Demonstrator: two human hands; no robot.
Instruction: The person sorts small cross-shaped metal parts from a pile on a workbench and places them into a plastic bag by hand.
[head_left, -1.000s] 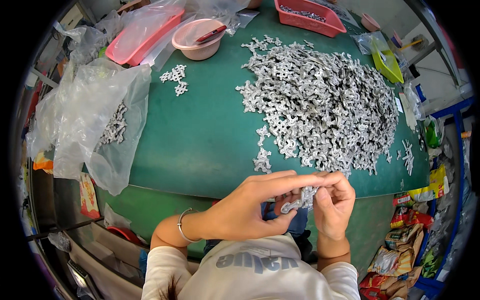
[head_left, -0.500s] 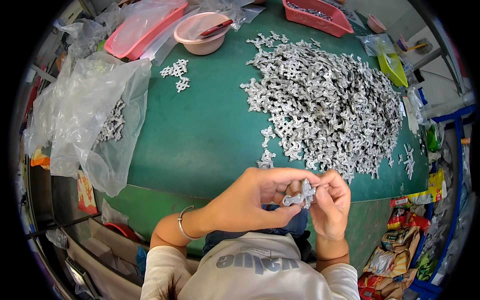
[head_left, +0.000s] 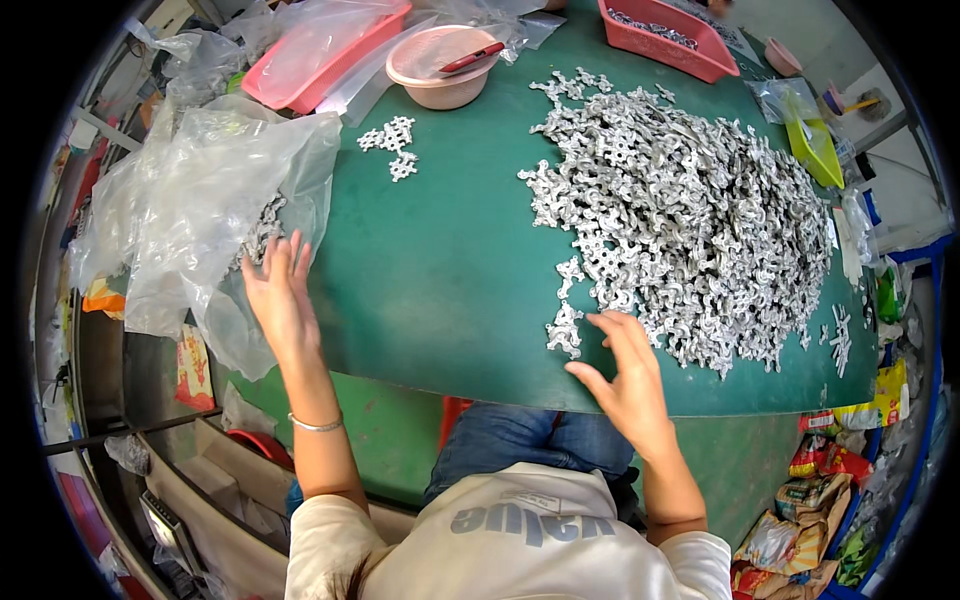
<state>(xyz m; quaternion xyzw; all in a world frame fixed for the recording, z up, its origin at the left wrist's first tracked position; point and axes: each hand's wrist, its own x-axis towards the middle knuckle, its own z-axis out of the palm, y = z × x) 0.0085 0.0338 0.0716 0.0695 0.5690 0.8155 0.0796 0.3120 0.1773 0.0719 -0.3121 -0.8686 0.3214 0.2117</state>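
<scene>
Plastic bag (head_left: 178, 215) and metal pile (head_left: 695, 225) sit apart, likely for easy reach by the left hand (head_left: 284, 305) and right hand (head_left: 632, 378) respectively, both spread and seemingly empty

Silvery lobed metal parts (head_left: 690, 220) lie heaped and scattered

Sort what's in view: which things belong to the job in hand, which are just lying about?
Likely in the job:
Pile of metal parts
Loose parts near the right hand
Plastic bag by the left hand, more parts showing

Likely just lying about:
Pink bowl, slim red object across it
Yellow-green tub
Packets, lower right
</scene>
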